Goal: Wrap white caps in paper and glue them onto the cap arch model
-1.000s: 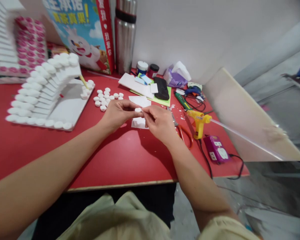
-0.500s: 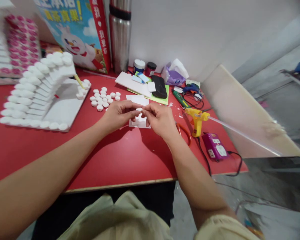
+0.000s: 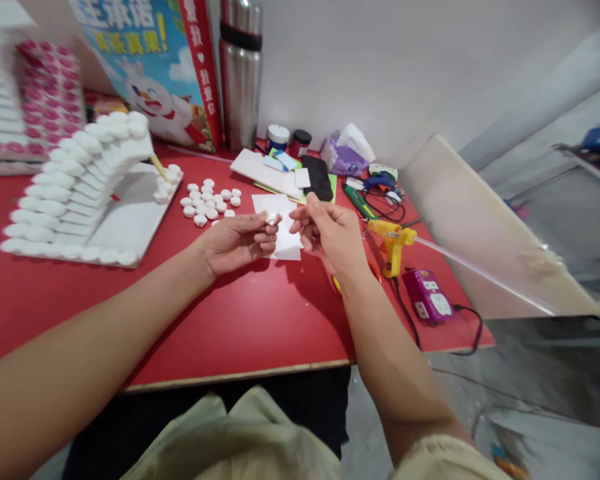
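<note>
My left hand [image 3: 245, 241] is turned partly palm up and pinches a small white piece [image 3: 271, 219] between thumb and fingertips. Just to its right, my right hand [image 3: 333, 233] has its thumb pressed to the fingers; whatever lies between them, if anything, is hidden. Beneath both hands lies a sheet of white paper [image 3: 286, 250] on the red table. A cluster of small round white pieces [image 3: 206, 200] sits left of the paper. Partly behind my right wrist are orange-handled scissors [image 3: 373, 267].
At left stands a white stair-like model [image 3: 80, 193] edged with puffy white pieces. A yellow glue gun [image 3: 394, 243] and a purple power socket [image 3: 429, 297] are at right. Along the back are a steel flask [image 3: 241, 87], jars [image 3: 279, 137] and a tissue pack [image 3: 347, 157].
My hands were together over the paper and have moved apart. The left has rolled palm up with the white piece in its fingertips; the right has shifted to the right.
</note>
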`<act>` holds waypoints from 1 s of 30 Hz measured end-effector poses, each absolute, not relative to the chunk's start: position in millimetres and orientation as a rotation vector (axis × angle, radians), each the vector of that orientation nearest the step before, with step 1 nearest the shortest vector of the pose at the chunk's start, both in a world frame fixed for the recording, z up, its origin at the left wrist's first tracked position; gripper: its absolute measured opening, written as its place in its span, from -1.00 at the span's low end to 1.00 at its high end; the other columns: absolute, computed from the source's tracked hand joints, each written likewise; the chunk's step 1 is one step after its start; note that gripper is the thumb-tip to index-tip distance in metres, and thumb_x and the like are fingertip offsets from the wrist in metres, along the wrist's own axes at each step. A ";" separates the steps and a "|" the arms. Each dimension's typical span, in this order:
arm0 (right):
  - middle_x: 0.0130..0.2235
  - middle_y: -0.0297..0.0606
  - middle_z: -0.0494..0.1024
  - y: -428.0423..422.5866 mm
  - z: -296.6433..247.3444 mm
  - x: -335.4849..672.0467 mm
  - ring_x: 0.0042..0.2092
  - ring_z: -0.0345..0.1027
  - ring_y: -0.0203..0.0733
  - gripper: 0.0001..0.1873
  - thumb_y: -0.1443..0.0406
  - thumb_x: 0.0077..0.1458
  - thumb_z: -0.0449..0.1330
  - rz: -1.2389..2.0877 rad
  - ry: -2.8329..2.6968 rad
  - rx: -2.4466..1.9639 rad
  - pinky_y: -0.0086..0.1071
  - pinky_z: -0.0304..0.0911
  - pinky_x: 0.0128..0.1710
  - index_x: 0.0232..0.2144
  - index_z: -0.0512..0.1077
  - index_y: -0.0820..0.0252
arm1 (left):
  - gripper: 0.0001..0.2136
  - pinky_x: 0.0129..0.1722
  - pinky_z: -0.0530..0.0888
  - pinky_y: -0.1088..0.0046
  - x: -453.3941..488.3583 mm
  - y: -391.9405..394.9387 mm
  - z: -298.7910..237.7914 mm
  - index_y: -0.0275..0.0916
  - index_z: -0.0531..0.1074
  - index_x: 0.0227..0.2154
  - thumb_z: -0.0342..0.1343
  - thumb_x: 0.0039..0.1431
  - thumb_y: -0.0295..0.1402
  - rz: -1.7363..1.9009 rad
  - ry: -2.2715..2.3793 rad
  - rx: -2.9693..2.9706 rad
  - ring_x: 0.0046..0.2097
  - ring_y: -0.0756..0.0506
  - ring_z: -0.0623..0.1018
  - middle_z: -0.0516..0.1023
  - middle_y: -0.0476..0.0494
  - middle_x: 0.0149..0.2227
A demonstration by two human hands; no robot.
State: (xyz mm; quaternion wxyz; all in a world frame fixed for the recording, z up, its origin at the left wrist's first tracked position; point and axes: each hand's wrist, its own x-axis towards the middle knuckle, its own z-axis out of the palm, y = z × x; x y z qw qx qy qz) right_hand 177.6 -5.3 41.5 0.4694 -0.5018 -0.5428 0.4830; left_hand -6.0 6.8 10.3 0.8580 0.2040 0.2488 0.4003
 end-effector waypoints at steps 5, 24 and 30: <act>-0.45 -0.28 0.58 -6.6 39.4 175.8 -0.63 0.19 -0.44 -0.39 -0.25 0.08 0.28 1.185 -1.350 -1.205 -0.47 -0.02 -0.69 -0.38 0.55 0.21 | -0.89 -0.51 0.39 0.60 -8.9 3.2 18.8 -0.40 0.51 -0.34 0.08 0.25 -0.57 0.727 0.479 0.227 -0.53 0.10 0.29 0.31 -0.10 -0.44; -0.42 -0.31 0.55 -9.8 30.8 172.5 -0.43 0.33 -0.29 -0.76 0.11 0.09 0.39 0.749 -1.626 -1.224 -0.38 0.26 -0.42 -0.36 0.58 0.17 | -0.96 -0.31 0.55 0.55 -3.4 4.9 6.9 -0.41 0.58 -0.39 0.33 0.13 -0.55 0.873 0.553 0.500 -0.42 0.07 0.50 0.50 -0.11 -0.43; -0.42 -0.31 0.57 -5.9 24.4 176.5 -0.40 0.36 -0.26 -0.83 0.19 0.17 0.30 0.615 -1.709 -1.262 -0.37 0.26 -0.38 -0.40 0.55 0.16 | -0.80 -0.18 0.62 0.43 -1.8 4.6 6.2 -0.36 0.61 -0.32 0.48 -0.01 -0.48 0.959 0.642 0.635 -0.32 -0.02 0.63 0.61 -0.12 -0.37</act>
